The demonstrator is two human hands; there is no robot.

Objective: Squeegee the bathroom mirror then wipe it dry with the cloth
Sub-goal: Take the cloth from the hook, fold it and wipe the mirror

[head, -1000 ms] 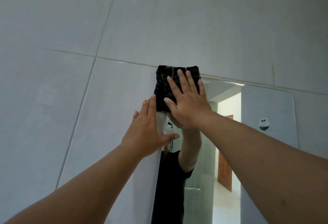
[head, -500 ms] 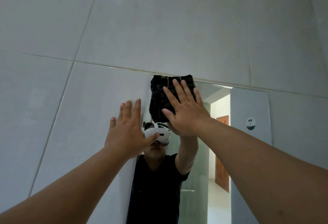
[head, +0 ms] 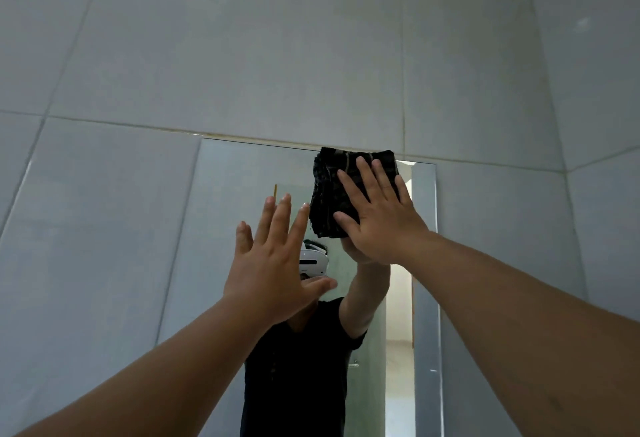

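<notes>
A dark folded cloth (head: 349, 190) is pressed flat against the mirror (head: 242, 173) near its top right corner by the right hand (head: 381, 218), fingers spread. The cloth's lower right part is hidden under the palm. The left hand (head: 273, 263) is raised, fingers spread, empty; contact with the glass cannot be told.

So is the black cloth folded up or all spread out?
Folded up. The cloth is a thick, compact pad with stacked layers showing along its left edge, and the right hand presses it flat against the mirror.
</notes>
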